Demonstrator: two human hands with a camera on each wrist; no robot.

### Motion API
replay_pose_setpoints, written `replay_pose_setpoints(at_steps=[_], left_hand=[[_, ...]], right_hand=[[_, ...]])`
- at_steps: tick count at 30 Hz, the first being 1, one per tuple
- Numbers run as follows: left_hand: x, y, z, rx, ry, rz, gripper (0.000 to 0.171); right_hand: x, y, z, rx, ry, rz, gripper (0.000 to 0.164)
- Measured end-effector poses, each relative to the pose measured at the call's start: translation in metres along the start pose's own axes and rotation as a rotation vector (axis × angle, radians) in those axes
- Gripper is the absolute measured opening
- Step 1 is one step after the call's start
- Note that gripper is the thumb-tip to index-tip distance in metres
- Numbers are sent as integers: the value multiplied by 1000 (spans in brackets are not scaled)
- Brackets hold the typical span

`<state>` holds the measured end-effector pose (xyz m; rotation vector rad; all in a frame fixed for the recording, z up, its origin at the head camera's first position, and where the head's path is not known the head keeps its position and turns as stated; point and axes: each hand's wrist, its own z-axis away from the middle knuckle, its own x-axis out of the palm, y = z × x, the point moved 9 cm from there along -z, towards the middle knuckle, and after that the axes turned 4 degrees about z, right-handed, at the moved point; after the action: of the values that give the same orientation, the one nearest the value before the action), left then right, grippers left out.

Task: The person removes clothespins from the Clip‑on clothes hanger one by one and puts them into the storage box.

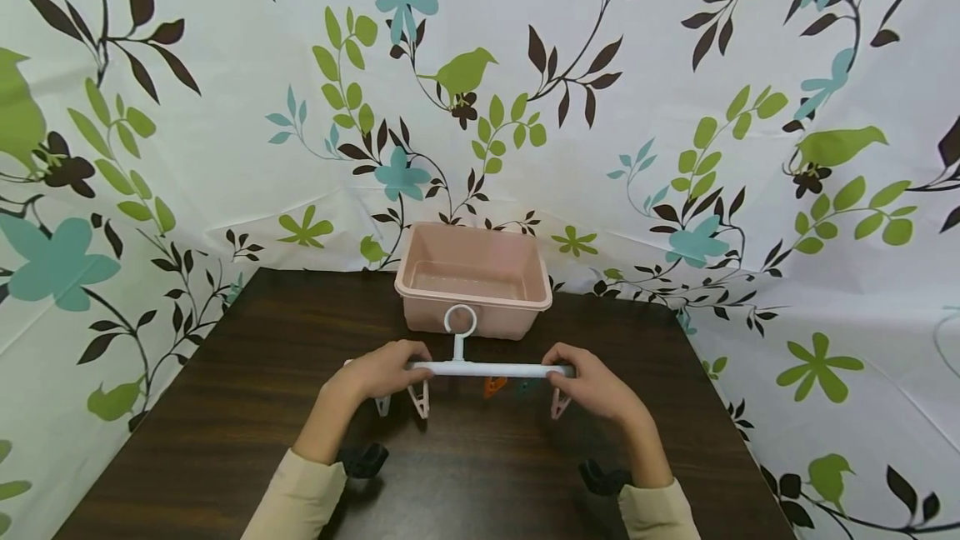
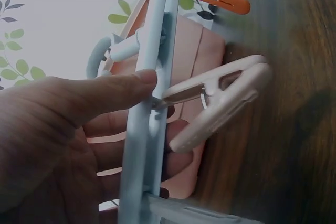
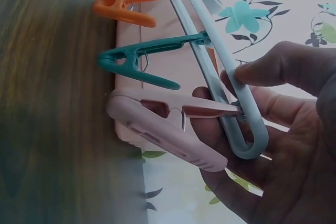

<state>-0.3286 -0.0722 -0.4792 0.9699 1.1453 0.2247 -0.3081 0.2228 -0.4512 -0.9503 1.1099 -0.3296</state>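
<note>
A pale blue clip hanger (image 1: 480,369) is held level above the table, its round hook (image 1: 461,321) pointing up. My left hand (image 1: 384,370) grips the bar toward its left end, with the thumb on the near side. At the other end, my right hand (image 1: 591,382) pinches the bar between thumb and fingers. Several clothespins dangle from the bar. A beige one (image 2: 220,98) and a grey one (image 2: 194,213) hang by the left hand. An orange clothespin (image 3: 131,6) and a teal one (image 3: 142,61) hang along the bar, while a pink one (image 3: 168,124) is beside the right fingers.
Behind the hanger, a pink plastic basin (image 1: 474,300) stands at the back of the dark wooden table (image 1: 480,473). A white cloth with leaves, flowers and birds (image 1: 525,173) covers the wall behind and both sides. Black straps (image 1: 365,461) sit at the wrists.
</note>
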Motion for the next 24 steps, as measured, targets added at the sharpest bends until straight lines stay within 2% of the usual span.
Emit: replay_pose_setpoints(at_steps=[6,15,24], left_hand=[[-6,2,2,7,12,-22,26],[-21,11,10,56,58,-27,22],[-38,10,20,30,126,-49,31]], right_hand=[[-6,-9,0,-23,22,22,16],[-8,-20,-2,-78,41,-33,22],[-16,-38,-6,-146,58,-43,29]])
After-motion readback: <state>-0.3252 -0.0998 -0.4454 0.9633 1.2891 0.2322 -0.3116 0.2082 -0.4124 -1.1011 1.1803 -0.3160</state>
